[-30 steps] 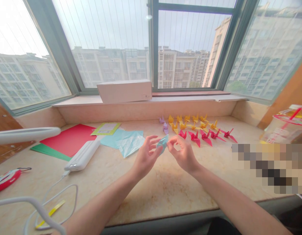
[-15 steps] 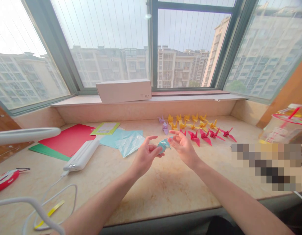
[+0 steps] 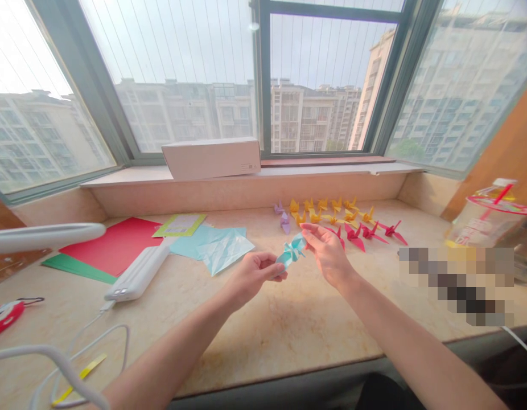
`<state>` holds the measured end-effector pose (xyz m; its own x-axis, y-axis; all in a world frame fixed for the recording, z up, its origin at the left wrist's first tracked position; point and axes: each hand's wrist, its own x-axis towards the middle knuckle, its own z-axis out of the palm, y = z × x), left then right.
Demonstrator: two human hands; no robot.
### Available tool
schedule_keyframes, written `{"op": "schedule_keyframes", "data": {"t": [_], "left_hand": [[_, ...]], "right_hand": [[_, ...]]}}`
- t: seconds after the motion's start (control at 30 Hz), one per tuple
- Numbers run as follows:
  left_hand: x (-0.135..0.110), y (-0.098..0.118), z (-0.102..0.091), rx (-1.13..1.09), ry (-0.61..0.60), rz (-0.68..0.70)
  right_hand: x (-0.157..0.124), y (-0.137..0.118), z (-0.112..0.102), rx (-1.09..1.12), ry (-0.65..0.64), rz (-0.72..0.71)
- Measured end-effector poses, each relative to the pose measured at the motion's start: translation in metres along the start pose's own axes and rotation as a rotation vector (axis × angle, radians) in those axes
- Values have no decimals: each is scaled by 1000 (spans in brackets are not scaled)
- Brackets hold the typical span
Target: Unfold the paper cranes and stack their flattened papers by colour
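A light-blue paper crane (image 3: 293, 250) is held in the air above the counter, its wings spread out to both sides. My left hand (image 3: 263, 267) pinches one wing between thumb and fingers. On the other side, my right hand (image 3: 325, 250) grips the opposite wing near its tip. Beyond my hands stand rows of finished paper cranes: red cranes (image 3: 354, 236) in front, yellow cranes (image 3: 351, 216) behind, and purple cranes (image 3: 284, 222) at the left. Light-blue paper sheets (image 3: 186, 244) and a creased clear wrapper (image 3: 224, 250) lie left of my left hand.
Red paper (image 3: 118, 245), green paper (image 3: 78, 269) and a white power bank (image 3: 138, 273) with a cable lie at left. A white box (image 3: 212, 159) sits on the window ledge. At right stand a plastic cup (image 3: 485, 222) with a red straw and a blurred-out item (image 3: 464, 287).
The crane's wings are now stretched open between my hands, where before it was bunched mostly inside my left fingers. My right hand has closed on a wing. The view has shifted slightly.
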<state>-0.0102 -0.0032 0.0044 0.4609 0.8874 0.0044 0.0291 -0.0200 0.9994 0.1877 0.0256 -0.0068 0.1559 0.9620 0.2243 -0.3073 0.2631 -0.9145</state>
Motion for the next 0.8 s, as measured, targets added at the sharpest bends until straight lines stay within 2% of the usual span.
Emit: {"op": "schedule_keyframes", "data": {"t": [0.27,0.53,0.67,0.8], "left_hand": [[0,1,2,-40,17,15],[-5,1,1,-140,-135,-13],[-5,3,2,-101,-162,46],[-2,3,1,-41,-132,114]], "right_hand": [[2,-1,-1,41,-9,33],[-1,1,2,5,-32,34],[-1,3,2,6,-83,63],[-2,0,3,22,-67,128]]}}
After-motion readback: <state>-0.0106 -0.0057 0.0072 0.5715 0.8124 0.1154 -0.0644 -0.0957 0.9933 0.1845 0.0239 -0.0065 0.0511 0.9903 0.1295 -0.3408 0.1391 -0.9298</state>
